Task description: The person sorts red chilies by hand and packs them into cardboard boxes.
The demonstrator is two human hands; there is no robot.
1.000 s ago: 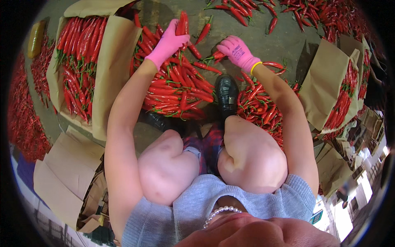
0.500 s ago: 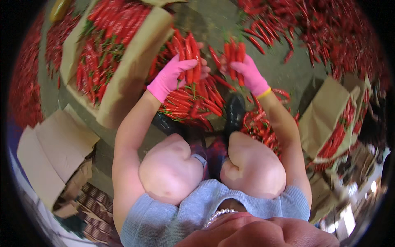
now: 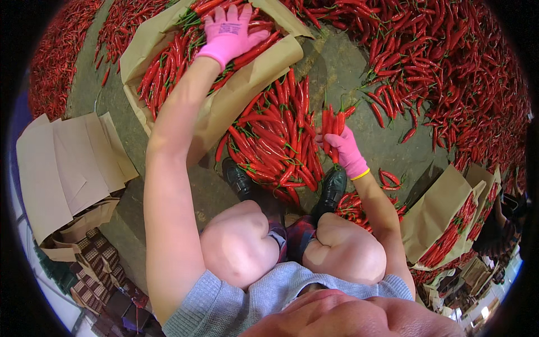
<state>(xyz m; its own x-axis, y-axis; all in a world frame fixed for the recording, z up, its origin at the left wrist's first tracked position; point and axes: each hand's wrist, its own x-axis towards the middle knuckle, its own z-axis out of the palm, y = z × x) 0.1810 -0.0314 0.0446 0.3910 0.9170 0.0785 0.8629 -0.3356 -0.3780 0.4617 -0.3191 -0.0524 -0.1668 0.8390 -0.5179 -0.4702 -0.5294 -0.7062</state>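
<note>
My left hand (image 3: 229, 38), in a pink glove, lies palm down with fingers spread on red chili peppers (image 3: 168, 73) packed in a brown paper bag (image 3: 241, 84). My right hand (image 3: 349, 151), also in a pink glove, is closed around a small bunch of chili peppers (image 3: 333, 123), held upright with the green stems up. Between my hands, a loose heap of chili peppers (image 3: 269, 143) lies on the floor in front of my shoes.
A large spread of chili peppers (image 3: 449, 62) covers the floor at the far right. Two filled paper bags (image 3: 435, 213) stand at the right. Flattened brown paper bags (image 3: 73, 163) are stacked at the left. My black shoes (image 3: 332, 191) border the heap.
My left hand has moved up and left from the heap to the bag and no longer holds its bunch of chili peppers. My right hand keeps its bunch, slightly lower.
</note>
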